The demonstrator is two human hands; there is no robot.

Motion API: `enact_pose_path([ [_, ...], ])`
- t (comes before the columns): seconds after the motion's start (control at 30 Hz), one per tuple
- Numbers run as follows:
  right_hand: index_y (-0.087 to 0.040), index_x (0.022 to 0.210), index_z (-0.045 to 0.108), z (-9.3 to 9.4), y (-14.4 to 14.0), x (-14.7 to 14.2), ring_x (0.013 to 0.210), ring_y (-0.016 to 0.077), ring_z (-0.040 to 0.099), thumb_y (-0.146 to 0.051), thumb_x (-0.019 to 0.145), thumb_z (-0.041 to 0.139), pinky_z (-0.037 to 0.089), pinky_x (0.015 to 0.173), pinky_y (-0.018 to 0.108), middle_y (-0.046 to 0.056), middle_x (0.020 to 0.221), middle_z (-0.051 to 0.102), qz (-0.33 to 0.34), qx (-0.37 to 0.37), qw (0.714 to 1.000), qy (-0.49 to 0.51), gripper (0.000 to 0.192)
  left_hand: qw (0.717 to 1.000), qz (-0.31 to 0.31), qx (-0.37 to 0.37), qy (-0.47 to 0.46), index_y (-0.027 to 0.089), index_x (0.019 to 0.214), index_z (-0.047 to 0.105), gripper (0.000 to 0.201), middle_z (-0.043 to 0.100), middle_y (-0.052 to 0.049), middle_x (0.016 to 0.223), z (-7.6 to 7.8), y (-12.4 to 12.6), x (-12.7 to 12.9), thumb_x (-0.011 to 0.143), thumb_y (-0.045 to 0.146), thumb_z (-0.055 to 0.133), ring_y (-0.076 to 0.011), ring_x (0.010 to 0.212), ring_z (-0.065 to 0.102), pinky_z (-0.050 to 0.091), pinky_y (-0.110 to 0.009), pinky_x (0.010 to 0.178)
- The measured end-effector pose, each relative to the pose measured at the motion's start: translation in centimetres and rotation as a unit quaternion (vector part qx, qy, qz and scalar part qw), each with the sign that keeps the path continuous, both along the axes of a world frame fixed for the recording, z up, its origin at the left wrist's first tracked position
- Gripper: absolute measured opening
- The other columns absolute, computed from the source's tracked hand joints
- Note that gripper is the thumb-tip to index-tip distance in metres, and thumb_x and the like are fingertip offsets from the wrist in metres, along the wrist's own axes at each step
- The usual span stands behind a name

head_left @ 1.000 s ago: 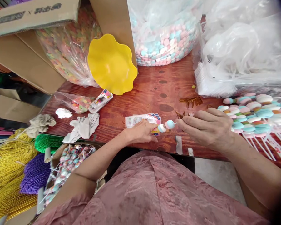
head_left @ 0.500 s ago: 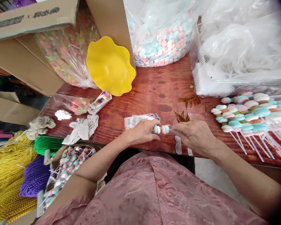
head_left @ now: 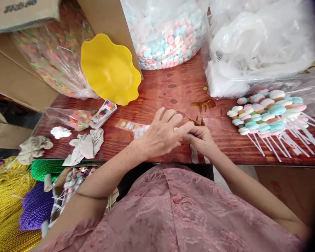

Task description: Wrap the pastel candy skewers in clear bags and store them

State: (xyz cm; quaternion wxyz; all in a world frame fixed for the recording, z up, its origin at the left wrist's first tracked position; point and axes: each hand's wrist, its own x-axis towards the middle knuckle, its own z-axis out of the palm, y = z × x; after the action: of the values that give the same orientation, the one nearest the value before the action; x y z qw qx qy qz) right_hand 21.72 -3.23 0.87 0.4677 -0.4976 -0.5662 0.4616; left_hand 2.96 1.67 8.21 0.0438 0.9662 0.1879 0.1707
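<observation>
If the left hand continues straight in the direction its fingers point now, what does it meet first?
The left hand points up and right across the table. First in that line seems to be the small brown bundle of ties, just beyond its fingertips; depth is uncertain.

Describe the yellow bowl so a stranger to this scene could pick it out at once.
Start at the reddish wooden table and look to its far left part, where a clear bag of multicoloured candy leans against cardboard boxes. The yellow bowl is tipped on its side against that bag, its hollow facing the camera. It is the only plain bright yellow thing on the table, with a wavy, scalloped rim.
</observation>
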Motion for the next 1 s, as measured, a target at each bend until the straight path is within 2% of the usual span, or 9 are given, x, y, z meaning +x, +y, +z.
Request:
enact_pose_path([
  [0.07, -0.019, 0.073, 0.069, -0.6, -0.3, -0.1, 0.061, 0.0121, 0.053, -0.035, 0.077, 0.069, 0.042, 0.06, 0.025, -0.001, 0.068, 0.065, -0.058, -0.028, 0.995, 0.08, 0.016, 0.991, -0.059, -0.024, -0.12, 0.023, 0.105, 0.062, 0.019, 0.067, -0.006, 0.105, 0.5, -1.5, -0.5, 0.087, 0.028, 0.064, -0.0224, 0.103, 0.06, 0.046, -0.043, 0.095],
  [0.17, -0.021, 0.072, 0.07, -1.9, -1.2, -0.4, 0.054, 0.0097, 0.048, -0.034, 0.074, 0.074, 0.037, 0.053, 0.024, -0.003, 0.059, 0.06, -0.143, -0.042, 0.979, 0.143, 0.014, 0.938, 0.003, -0.258, -0.232, 0.02, 0.086, 0.063, 0.019, 0.064, 0.0, 0.077, -1.7, -2.8, -1.4, 0.082, 0.036, 0.072, -0.0143, 0.074, 0.06, 0.05, -0.032, 0.075],
  [0.23, -0.021, 0.073, 0.071, -2.6, -1.7, -0.8, 0.052, 0.0093, 0.047, -0.034, 0.073, 0.075, 0.037, 0.052, 0.024, -0.003, 0.056, 0.058, -0.165, -0.031, 0.972, 0.165, 0.013, 0.83, 0.106, -0.464, -0.292, 0.021, 0.098, 0.063, 0.041, 0.063, 0.0, 0.077, -4.0, -2.1, -1.9, 0.071, 0.046, 0.081, -0.0137, 0.07, 0.06, 0.051, -0.031, 0.071],
  [0.33, -0.022, 0.074, 0.073, -2.9, -2.1, -1.9, 0.053, 0.0103, 0.049, -0.034, 0.073, 0.075, 0.042, 0.054, 0.025, -0.003, 0.058, 0.06, -0.149, -0.018, 0.975, 0.163, 0.012, 0.636, 0.098, -0.638, -0.423, 0.024, 0.107, 0.061, 0.066, 0.066, -0.005, 0.098, -5.6, 0.4, -2.1, 0.059, 0.065, 0.079, -0.0223, 0.091, 0.066, 0.053, -0.041, 0.082],
  [0.4, -0.021, 0.074, 0.073, -2.5, -2.2, -2.9, 0.054, 0.011, 0.051, -0.033, 0.075, 0.074, 0.043, 0.054, 0.025, -0.002, 0.06, 0.061, -0.129, -0.016, 0.981, 0.142, 0.012, 0.579, 0.053, -0.656, -0.48, 0.026, 0.104, 0.061, 0.064, 0.066, -0.005, 0.101, -5.0, 1.8, -1.8, 0.059, 0.07, 0.075, -0.0269, 0.102, 0.064, 0.051, -0.046, 0.089],
  [0.6, -0.022, 0.082, 0.073, -1.4, -2.3, -3.8, 0.065, 0.0144, 0.061, -0.021, 0.084, 0.065, 0.049, 0.063, 0.028, 0.001, 0.074, 0.07, -0.192, 0.148, 0.968, -0.067, 0.008, 0.559, 0.132, -0.62, -0.534, 0.021, 0.068, 0.048, 0.044, 0.046, 0.003, 0.063, -2.5, 2.4, -0.6, 0.083, 0.06, 0.06, -0.0178, 0.077, 0.065, 0.052, -0.048, 0.093],
  [0.83, -0.023, 0.099, 0.071, -1.3, -2.2, -2.9, 0.067, 0.0145, 0.059, -0.006, 0.081, 0.062, 0.041, 0.064, 0.029, 0.003, 0.079, 0.073, -0.185, 0.411, 0.791, -0.413, 0.027, 0.492, 0.197, -0.63, -0.567, 0.019, 0.064, 0.038, 0.055, 0.043, 0.004, 0.062, -4.3, 2.8, -0.2, 0.086, 0.067, 0.054, -0.0118, 0.066, 0.058, 0.055, -0.047, 0.092],
  [0.93, -0.023, 0.096, 0.072, -1.4, -2.1, -3.7, 0.065, 0.0134, 0.056, -0.008, 0.083, 0.059, 0.039, 0.062, 0.029, 0.002, 0.076, 0.072, -0.164, 0.405, 0.796, -0.42, 0.023, 0.488, 0.197, -0.626, -0.576, 0.02, 0.065, 0.036, 0.056, 0.042, 0.005, 0.063, -4.6, 2.8, -0.3, 0.085, 0.07, 0.055, -0.0108, 0.065, 0.057, 0.056, -0.047, 0.092],
  [1.0, -0.023, 0.092, 0.073, -1.6, -2.1, -4.1, 0.067, 0.0138, 0.057, -0.011, 0.085, 0.058, 0.039, 0.064, 0.029, 0.003, 0.078, 0.072, -0.147, 0.352, 0.838, -0.391, 0.02, 0.495, 0.189, -0.614, -0.585, 0.02, 0.067, 0.034, 0.057, 0.042, 0.005, 0.064, -4.7, 2.7, -0.4, 0.084, 0.071, 0.053, -0.0104, 0.065, 0.056, 0.055, -0.046, 0.092],
])
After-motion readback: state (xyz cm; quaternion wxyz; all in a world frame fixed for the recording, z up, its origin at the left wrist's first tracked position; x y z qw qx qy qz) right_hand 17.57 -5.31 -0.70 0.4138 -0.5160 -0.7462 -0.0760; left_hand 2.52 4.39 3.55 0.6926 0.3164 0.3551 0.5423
